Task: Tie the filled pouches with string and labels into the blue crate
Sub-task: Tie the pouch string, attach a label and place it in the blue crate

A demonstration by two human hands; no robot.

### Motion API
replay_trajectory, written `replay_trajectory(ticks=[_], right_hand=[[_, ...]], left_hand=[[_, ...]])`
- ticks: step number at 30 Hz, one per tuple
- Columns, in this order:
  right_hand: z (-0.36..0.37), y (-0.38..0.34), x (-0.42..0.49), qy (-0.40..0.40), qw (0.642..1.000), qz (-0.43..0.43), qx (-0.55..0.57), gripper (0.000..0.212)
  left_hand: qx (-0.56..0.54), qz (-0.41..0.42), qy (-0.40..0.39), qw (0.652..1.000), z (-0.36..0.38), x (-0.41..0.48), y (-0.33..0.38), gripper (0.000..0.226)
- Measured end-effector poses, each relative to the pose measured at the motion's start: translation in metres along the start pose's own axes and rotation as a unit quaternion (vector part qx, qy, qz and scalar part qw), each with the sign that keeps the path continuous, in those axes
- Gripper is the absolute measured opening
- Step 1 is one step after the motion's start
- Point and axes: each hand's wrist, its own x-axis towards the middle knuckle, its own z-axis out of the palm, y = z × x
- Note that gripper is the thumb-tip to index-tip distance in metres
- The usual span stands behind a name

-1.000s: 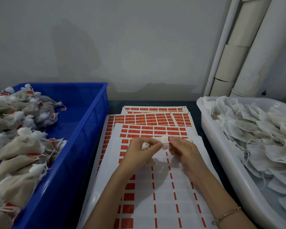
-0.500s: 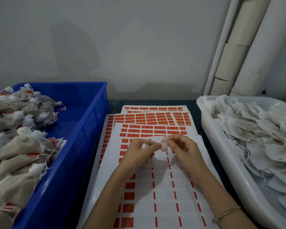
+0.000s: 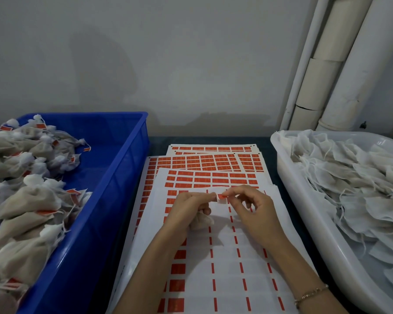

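Observation:
My left hand (image 3: 188,208) grips a small filled beige pouch (image 3: 201,220), which hangs below its fingers over the label sheets (image 3: 227,250). Between the fingertips of both hands sits a small label (image 3: 221,198), white with a red edge showing. My right hand (image 3: 250,207) pinches that label from the right with thumb and forefinger. The blue crate (image 3: 114,177) stands at the left, heaped with tied, labelled pouches (image 3: 25,196). I cannot make out the string.
A white tub (image 3: 288,168) at the right holds several loose untied pouches (image 3: 354,189). Stacked sheets of red labels cover the dark table between crate and tub. White pipes (image 3: 340,64) run up the wall at the back right.
The label between my fingertips has turned or folded, so a red edge now shows. My right hand's fingers have spread a little; both hands stay in the same place.

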Motion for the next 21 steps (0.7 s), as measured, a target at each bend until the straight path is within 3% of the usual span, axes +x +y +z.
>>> replay_trajectory(ticks=[6,11,14,21], right_hand=[[0.0011,-0.0028,-0.0017,0.005,1.0,-0.008,-0.001,0.008],[0.0009,-0.0007,-0.0008,-0.003,1.0,-0.01,-0.022,0.021],[0.0007,0.0001,-0.0007,-0.007,1.0,-0.005,-0.013,0.025],[0.0047,0.0006,-0.0007,-0.012,0.998,0.048,0.045,0.011]], left_hand=[[-0.032,-0.006,-0.001,0.999,-0.0013,-0.0005,0.001,0.016],[-0.035,-0.006,0.006,0.999,-0.0021,0.0001,0.0013,0.018],[0.005,0.031,0.016,0.999,-0.0038,0.0002,0.0007,0.021],[0.064,0.094,0.013,0.993,-0.004,-0.0044,-0.0014,0.014]])
